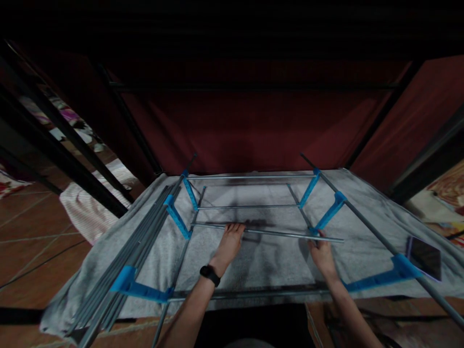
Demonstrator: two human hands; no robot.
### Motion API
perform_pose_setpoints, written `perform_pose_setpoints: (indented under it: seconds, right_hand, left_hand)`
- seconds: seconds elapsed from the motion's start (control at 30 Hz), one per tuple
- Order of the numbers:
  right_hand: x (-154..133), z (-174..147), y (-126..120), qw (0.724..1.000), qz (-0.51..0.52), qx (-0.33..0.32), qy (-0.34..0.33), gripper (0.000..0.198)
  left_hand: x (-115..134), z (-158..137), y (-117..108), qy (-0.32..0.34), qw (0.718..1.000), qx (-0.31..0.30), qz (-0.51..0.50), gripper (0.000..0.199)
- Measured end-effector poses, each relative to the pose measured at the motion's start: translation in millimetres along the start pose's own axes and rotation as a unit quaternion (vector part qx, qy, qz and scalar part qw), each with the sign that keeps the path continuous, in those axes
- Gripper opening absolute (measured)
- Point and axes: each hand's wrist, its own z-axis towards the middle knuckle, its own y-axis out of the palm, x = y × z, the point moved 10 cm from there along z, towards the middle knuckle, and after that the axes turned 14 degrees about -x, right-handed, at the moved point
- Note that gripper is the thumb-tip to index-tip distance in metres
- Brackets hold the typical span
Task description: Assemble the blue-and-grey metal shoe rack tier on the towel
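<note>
My left hand [232, 240] is closed over a thin grey metal tube [279, 234] that lies crosswise inside a frame. Near the tube's right end, my right hand [321, 250] has its fingers around it, just beside a blue plastic connector [329, 210]. The tube's left end reaches the frame's left lower rail, close to another blue connector [177, 218]; whether it is seated there I cannot tell. More blue connectors [141, 287] join the frame's long side tubes [369, 228] and cross tubes [250, 207]. A dark band is on my left wrist.
A bundle of loose metal tubes [119, 266] lies along the left side on the grey blanket [268, 261]. A phone or tablet [424, 258] rests at the right. Dark posts [68, 137] and a dark red panel [246, 130] stand around. Tiled floor [32, 241] shows left.
</note>
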Motion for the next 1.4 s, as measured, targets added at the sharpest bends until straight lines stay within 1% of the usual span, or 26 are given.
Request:
perform_pose_setpoints:
  seconds: [0.07,0.13,0.17,0.23,0.27,0.3,0.33,0.37,0.4,0.47,0.5,0.53,0.57,0.63,0.73,0.83,0.93,1.03,1.1,1.17,1.3,1.4]
  right_hand:
    - [0.8,-12.2,12.1,0.997,0.064,-0.016,0.043,0.049]
    - [-1.5,-24.6,35.1,0.978,0.167,-0.075,0.095,0.049]
    - [-6.2,-31.2,49.2,0.960,0.228,-0.114,0.115,0.048]
    - [-23.0,-44.2,77.4,0.908,0.345,-0.192,0.138,0.044]
    - [-32.8,-49.9,89.6,0.882,0.388,-0.225,0.143,0.043]
    - [-41.7,-54.4,99.7,0.863,0.413,-0.252,0.144,0.042]
    - [-48.6,-57.2,106.8,0.857,0.417,-0.268,0.140,0.042]
    - [-53.6,-57.6,110.1,0.867,0.401,-0.268,0.127,0.041]
    - [-58.4,-55.8,109.8,0.888,0.368,-0.256,0.102,0.039]
    - [-73.0,-50.9,102.8,0.939,0.270,-0.214,0.018,0.033]
    - [-83.1,-49.7,98.3,0.958,0.213,-0.190,-0.032,0.031]
    - [-94.4,-49.6,94.5,0.970,0.156,-0.170,-0.082,0.031]
    - [-105.7,-50.3,92.3,0.975,0.101,-0.155,-0.126,0.032]
    - [-125.8,-51.2,90.9,0.972,0.006,-0.133,-0.195,0.037]
    - [-145.6,-48.3,97.7,0.952,-0.115,-0.120,-0.258,0.043]
    - [-150.2,-42.0,112.2,0.925,-0.220,-0.124,-0.285,0.042]
    - [-144.8,-35.2,126.4,0.901,-0.291,-0.144,-0.289,0.039]
    - [-139.4,-28.4,134.8,0.889,-0.315,-0.173,-0.284,0.039]
    - [-137.1,-22.7,136.4,0.889,-0.316,-0.184,-0.276,0.039]
    - [-135.0,-16.1,135.2,0.894,-0.313,-0.183,-0.263,0.040]
    - [-130.8,-3.7,129.8,0.903,-0.302,-0.176,-0.251,0.041]
    - [-125.4,6.3,123.5,0.909,-0.296,-0.170,-0.239,0.040]
  left_hand:
    - [-7.3,2.6,-0.8,0.001,1.000,-0.003,-0.002,0.048]
    - [-12.0,4.9,-2.1,0.005,1.000,-0.002,0.002,0.049]
    - [-13.3,5.9,-2.6,0.008,1.000,0.000,0.007,0.050]
    - [-15.1,7.5,-3.8,0.013,1.000,0.003,0.018,0.051]
    - [-16.3,8.1,-4.4,0.012,1.000,0.004,0.022,0.051]
    - [-17.8,8.6,-4.6,0.009,1.000,0.003,0.026,0.051]
    - [-19.5,9.1,-4.1,0.005,1.000,-0.003,0.029,0.051]
    - [-21.5,9.5,-3.2,0.000,0.999,-0.010,0.031,0.051]
    - [-23.4,9.8,-2.1,-0.004,0.999,-0.017,0.032,0.052]
    - [-27.0,9.7,0.1,-0.010,0.999,-0.030,0.033,0.052]
    - [-28.6,9.6,0.9,-0.012,0.999,-0.033,0.034,0.051]
    - [-29.8,9.3,1.5,-0.014,0.999,-0.035,0.034,0.051]
    - [-30.8,9.2,2.3,-0.014,0.999,-0.036,0.036,0.052]
    - [-31.6,8.9,3.9,-0.013,0.999,-0.036,0.038,0.052]
    - [-31.3,8.3,4.3,-0.009,0.999,-0.028,0.034,0.051]
    - [-30.7,7.3,3.8,-0.007,0.999,-0.021,0.031,0.049]
    - [-30.7,6.4,5.9,-0.001,0.999,-0.025,0.031,0.049]
    - [-35.5,4.9,5.9,-0.009,1.000,-0.010,0.027,0.048]
    - [-42.2,1.9,2.1,-0.027,0.999,0.025,0.025,0.048]
    - [-51.9,-4.1,-3.8,-0.055,0.995,0.077,0.015,0.050]
    - [-82.1,-22.9,-10.5,-0.125,0.975,0.178,-0.046,0.055]
    - [-110.0,-34.8,-5.8,-0.177,0.956,0.215,-0.096,0.053]
